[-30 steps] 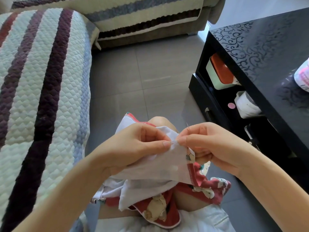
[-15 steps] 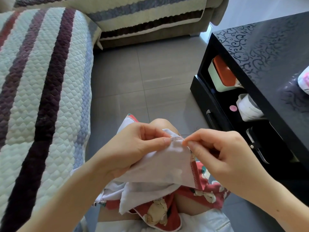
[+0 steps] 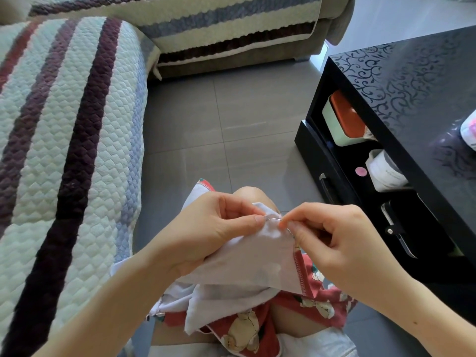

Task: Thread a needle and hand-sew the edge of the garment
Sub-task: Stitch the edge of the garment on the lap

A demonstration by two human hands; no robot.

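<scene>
Pinching the needle (image 3: 275, 218) sideways in right hand (image 3: 332, 235) fingers, tip toward left hand (image 3: 216, 228) fingers clamping the garment (image 3: 257, 258) edge.

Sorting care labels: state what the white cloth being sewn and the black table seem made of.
White cloth: likely thin woven cotton, matte; it creases softly. Black table: glossy lacquered board or glass, hard to tell; it mirrors light over a scroll pattern.

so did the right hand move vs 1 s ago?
Yes. The right hand rolled its knuckles over toward the black table and sank slightly, its grip still pinching the needle at the garment edge.
</scene>
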